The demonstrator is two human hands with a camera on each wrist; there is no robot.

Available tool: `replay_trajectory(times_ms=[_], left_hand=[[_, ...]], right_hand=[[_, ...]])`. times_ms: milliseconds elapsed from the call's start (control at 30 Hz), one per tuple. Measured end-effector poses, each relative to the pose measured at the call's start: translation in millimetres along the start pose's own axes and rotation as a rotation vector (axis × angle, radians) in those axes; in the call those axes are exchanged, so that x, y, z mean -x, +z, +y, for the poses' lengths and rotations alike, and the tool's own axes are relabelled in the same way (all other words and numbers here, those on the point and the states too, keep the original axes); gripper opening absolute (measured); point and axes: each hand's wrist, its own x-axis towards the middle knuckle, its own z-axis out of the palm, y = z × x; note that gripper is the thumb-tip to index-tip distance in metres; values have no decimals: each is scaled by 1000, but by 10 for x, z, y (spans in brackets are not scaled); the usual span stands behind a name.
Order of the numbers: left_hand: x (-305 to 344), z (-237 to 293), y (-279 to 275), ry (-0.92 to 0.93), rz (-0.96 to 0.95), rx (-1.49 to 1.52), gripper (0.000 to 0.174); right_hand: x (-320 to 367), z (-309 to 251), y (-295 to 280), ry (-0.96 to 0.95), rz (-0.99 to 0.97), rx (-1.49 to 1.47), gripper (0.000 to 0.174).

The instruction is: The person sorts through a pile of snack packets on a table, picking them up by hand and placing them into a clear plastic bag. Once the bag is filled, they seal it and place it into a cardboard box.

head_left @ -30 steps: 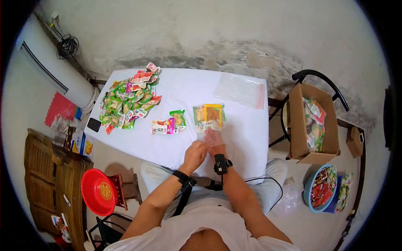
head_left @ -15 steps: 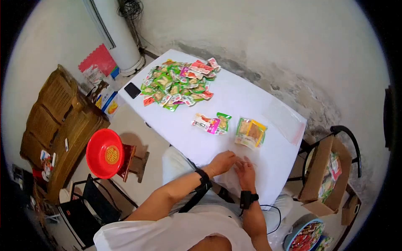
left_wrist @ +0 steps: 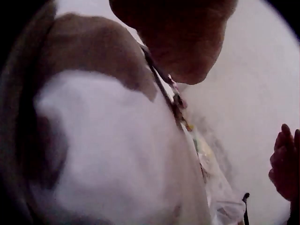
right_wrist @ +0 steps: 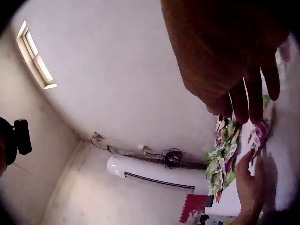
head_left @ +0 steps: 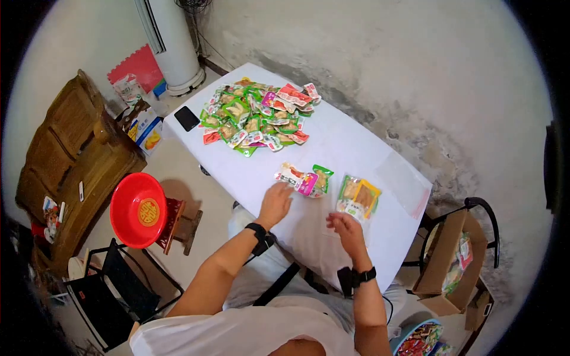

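Observation:
In the head view my left hand (head_left: pixel 276 203) is at the near edge of a white and purple packet (head_left: pixel 294 177), beside which lies a green packet (head_left: pixel 321 180). My right hand (head_left: pixel 349 234) hovers over the cloth, fingers loosely bent, nearest to a clear bag holding a yellow-framed packet (head_left: pixel 367 196) and a green-edged one. The right wrist view shows the right hand (right_wrist: pixel 229 61) with its fingers apart and nothing held, and the left hand (right_wrist: pixel 251 187) reaching to the purple packet (right_wrist: pixel 258 134). Whether the left fingers touch it, I cannot tell.
A heap of packets (head_left: pixel 252 115) and a black phone (head_left: pixel 186 118) occupy the table's far left. Flat clear bags (head_left: pixel 401 181) lie at the right edge. On the floor side are a red basin (head_left: pixel 139 210), a carton (head_left: pixel 451 261) on a chair, and a blue basin (head_left: pixel 418 338).
The hands, earlier close together below the clear bag, have moved apart; the left went left to the purple packet. The head view has turned, shifting the table.

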Motion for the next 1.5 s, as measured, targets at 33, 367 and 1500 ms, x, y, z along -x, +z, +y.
replay_trajectory(times_ms=[33, 367, 1500], left_hand=[[9, -50, -22, 0, 1, 7, 33], [25, -90, -60, -215, -136, -55, 57], [11, -64, -12, -150, -39, -135, 52]], right_hand=[[-167, -31, 12, -28, -14, -3, 28], [-1976, 261, 515, -469, 37, 909, 32], [-1065, 656, 844, -593, -6, 1031, 37]])
